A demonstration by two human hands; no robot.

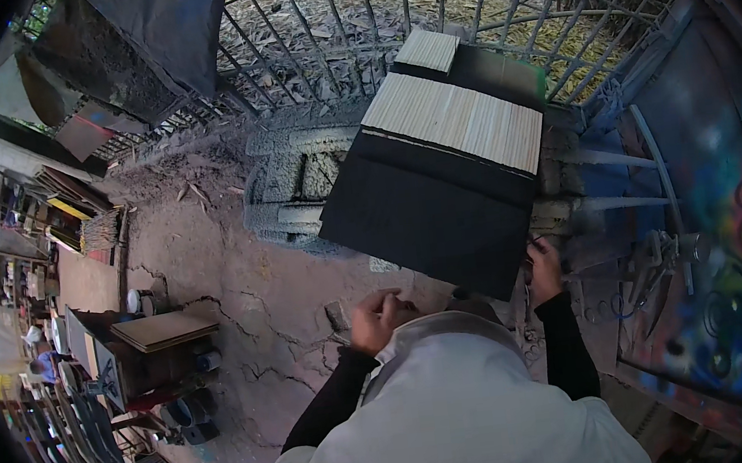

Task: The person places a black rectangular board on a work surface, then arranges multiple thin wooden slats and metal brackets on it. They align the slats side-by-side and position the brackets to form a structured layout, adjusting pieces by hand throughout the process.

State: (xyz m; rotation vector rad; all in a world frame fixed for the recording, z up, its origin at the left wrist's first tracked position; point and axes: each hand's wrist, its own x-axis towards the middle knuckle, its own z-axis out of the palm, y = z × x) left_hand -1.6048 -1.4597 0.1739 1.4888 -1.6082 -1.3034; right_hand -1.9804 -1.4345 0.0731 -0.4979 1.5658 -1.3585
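Note:
A large black flat sheet (436,202) lies in front of me, tilted to the view, with its near corner close to my body. Across its far part rests a row of pale, narrow wooden strips (459,121), set side by side. A smaller bunch of pale strips (428,50) sits beyond them. My left hand (376,321) is closed, apart from the sheet and near my chest; its palm side is hidden. My right hand (545,275) is at the sheet's near right edge, its fingers curled around something small and dark that I cannot make out.
Beyond the sheet stands a metal bar fence (365,2). A paint-splashed panel (729,194) is on the right, with metal fittings (663,259) beside it. To the left, a box-like stand (146,373) bears a flat board (164,329) above a cracked floor (246,335).

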